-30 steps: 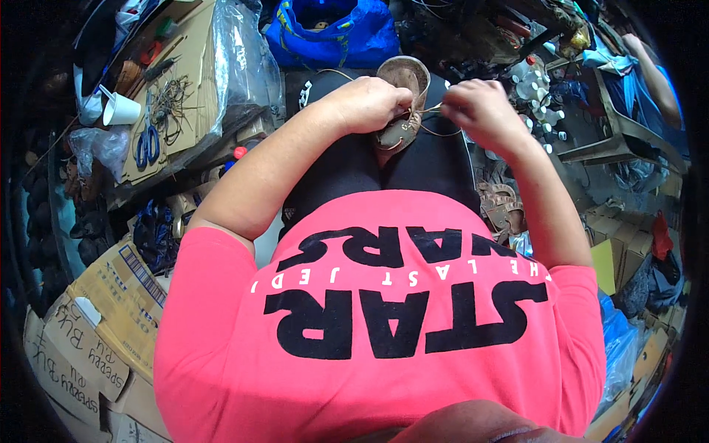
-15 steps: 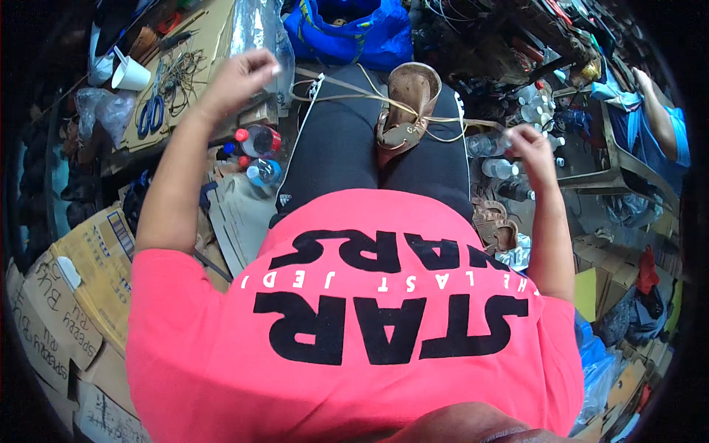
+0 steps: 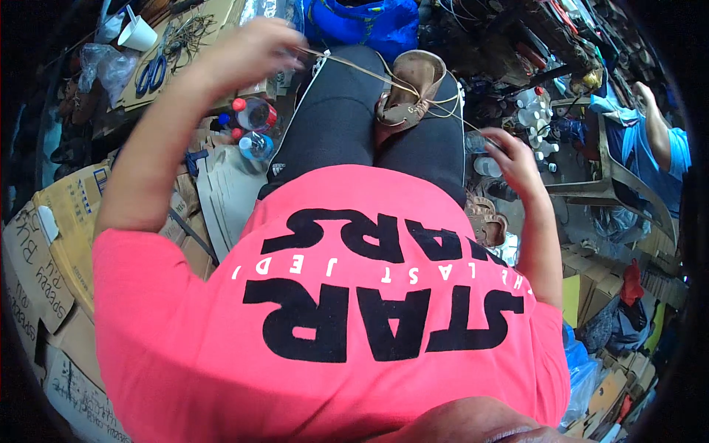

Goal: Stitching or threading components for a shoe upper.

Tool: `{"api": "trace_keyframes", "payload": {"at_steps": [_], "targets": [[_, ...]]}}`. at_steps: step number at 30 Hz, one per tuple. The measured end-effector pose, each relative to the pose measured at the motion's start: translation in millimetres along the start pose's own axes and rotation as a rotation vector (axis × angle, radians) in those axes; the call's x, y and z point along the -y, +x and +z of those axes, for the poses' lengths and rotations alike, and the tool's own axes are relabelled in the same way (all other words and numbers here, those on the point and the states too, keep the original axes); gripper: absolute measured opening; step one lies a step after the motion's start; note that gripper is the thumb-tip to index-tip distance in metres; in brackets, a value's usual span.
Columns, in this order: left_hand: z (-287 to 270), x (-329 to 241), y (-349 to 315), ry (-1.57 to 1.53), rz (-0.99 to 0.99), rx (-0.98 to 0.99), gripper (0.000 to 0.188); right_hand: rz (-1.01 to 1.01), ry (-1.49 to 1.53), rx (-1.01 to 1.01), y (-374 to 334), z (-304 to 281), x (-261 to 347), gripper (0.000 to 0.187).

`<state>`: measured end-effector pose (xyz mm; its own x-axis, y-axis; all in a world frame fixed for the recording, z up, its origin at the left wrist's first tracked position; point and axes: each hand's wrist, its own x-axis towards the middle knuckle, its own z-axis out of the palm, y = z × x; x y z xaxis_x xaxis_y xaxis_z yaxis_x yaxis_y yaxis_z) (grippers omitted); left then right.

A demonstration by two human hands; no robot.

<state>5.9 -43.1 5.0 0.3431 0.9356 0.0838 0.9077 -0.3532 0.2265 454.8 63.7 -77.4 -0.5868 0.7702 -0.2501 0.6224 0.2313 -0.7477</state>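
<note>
A brown leather shoe upper (image 3: 415, 77) is propped between my knees, its opening toward the far side. A tan cord (image 3: 360, 69) crosses it and loops round its near part. My left hand (image 3: 260, 50), slightly blurred, is raised above the left knee with the fingers pinched on one end of the cord. To the right of the right knee, my right hand (image 3: 517, 162) is closed on the cord's other end. A slim dark object (image 3: 496, 146) also shows between its fingers; its kind is unclear. Both ends run out sideways from the shoe upper.
Blue-handled scissors (image 3: 152, 74) and a white cup (image 3: 137, 33) lie on cardboard at the left. Plastic bottles (image 3: 257, 114) stand by my left leg, more by the right. A blue bag (image 3: 362, 29) sits ahead. At the right is another person's arm (image 3: 653, 125).
My left hand has moved up and to the right, and my right hand slightly left and nearer. The cord is drawn out in a straighter line on both sides.
</note>
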Motion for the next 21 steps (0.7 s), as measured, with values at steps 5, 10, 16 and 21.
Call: {"api": "trace_keyframes", "payload": {"at_steps": [5, 10, 16, 21], "targets": [[-152, 146, -137, 0.476, -0.925, -0.340, 0.036, 0.543, -0.485, -0.309, -145, -131, -207, 0.033], [-151, 220, -197, 0.605, -1.202, -0.337, 0.041, 1.040, -0.898, 0.144, -235, -193, -279, 0.049], [53, -7, 3, -0.332, -0.200, -0.171, 0.048, 0.029, 0.047, -0.200, -8, 0, -38, 0.047], [98, -63, 55, -0.455, -0.121, 0.037, 0.035, -0.231, -0.088, -0.189, 36, 51, 38, 0.023]]}}
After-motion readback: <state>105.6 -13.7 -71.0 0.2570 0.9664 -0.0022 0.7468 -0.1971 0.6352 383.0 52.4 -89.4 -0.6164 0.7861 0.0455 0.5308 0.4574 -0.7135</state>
